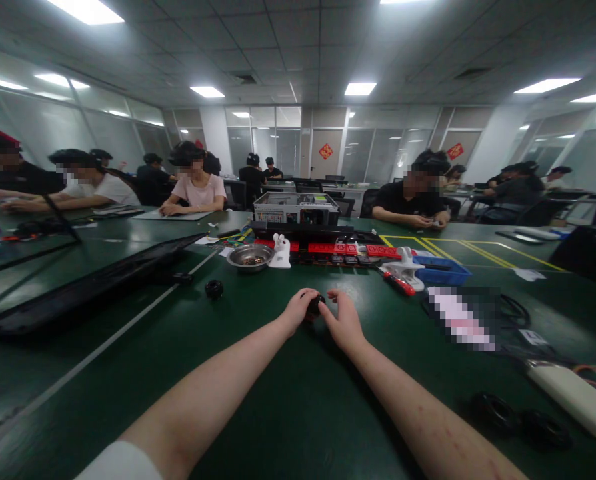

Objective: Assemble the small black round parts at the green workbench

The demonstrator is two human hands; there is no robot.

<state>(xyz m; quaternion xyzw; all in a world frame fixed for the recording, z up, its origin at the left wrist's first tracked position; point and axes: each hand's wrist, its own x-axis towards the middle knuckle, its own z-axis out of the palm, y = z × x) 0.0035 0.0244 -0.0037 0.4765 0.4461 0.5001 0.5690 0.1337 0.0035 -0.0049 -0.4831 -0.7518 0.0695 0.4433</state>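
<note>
In the head view, my left hand (298, 313) is closed round a small black round thing (316, 305) low over the green table, its fingers curled over the top. Its kind is partly hidden by the fingers; it resembles a little wheel or tire. Beside it on the right, my right hand (345, 319) has its fingers apart, with the thumb close to the black thing; whether it touches I cannot tell. A similar black wheel-like ring (214, 289) lies to the left of my hands.
Beyond my hands are a metal bowl (249, 259) of small parts, white stands (280, 252), red strips (328, 248), a red-handled screwdriver (399, 283) and a blue tray (443, 272). A dark panel (93, 283) leans left. Two black rings (495, 413) lie front right. Several people sit around.
</note>
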